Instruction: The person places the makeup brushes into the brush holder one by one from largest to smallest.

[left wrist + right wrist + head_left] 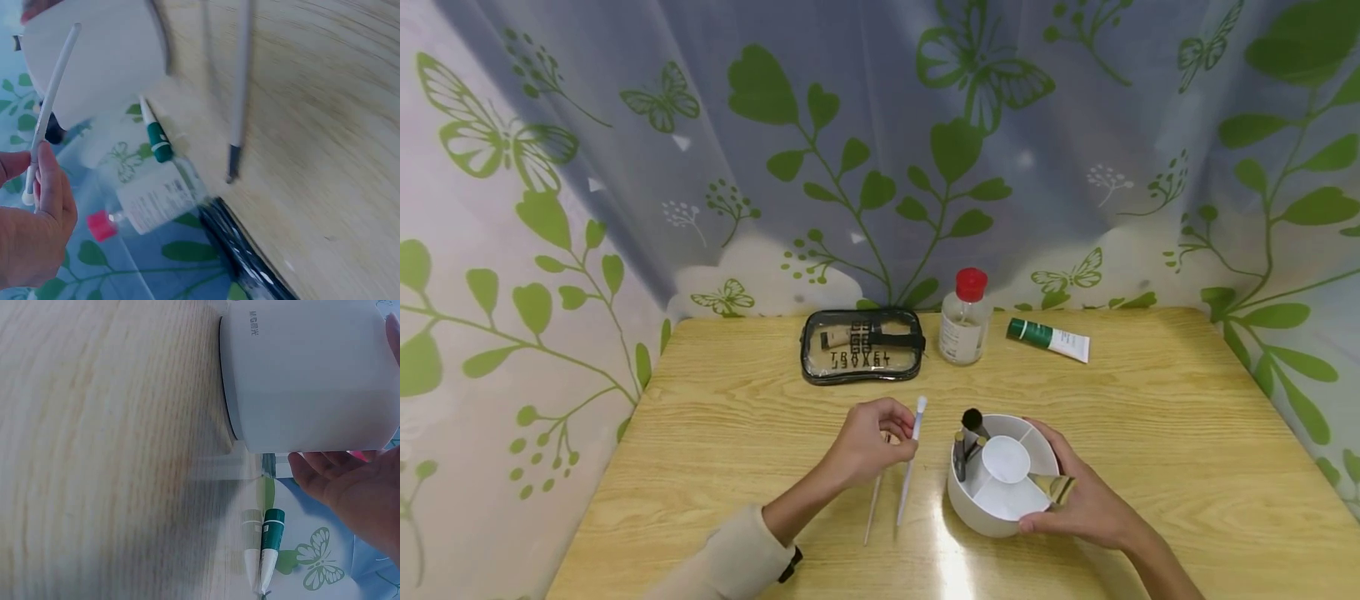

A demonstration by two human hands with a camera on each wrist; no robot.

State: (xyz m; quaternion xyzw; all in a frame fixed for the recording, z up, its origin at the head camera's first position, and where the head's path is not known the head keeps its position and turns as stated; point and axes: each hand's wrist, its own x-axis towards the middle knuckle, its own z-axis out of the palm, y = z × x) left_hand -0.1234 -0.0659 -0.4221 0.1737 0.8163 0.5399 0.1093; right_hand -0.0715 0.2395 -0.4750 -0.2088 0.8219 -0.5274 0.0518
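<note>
My left hand [876, 442] pinches a slim white makeup brush [908, 479] between thumb and fingers, its pale tip pointing up and away. In the left wrist view the white handle of this brush [55, 87] slants up from the fingertips. A second thin brush [873, 508], dark at one end [234, 162], lies on the table under that hand. My right hand [1086, 500] grips the side of a round white organizer [992, 521], thumb at the near rim and fingers round the far side. Dark makeup brushes [973, 421] stand in its left compartment; a gold-coloured tube [1060, 489] leans at the right.
Behind the hands lies a clear travel pouch [861, 379] with black edging. Beside it stands a bottle [962, 333] with a red cap. A green and white tube [1048, 337] lies farther right. A patterned curtain [865, 150] borders the wooden table [715, 433].
</note>
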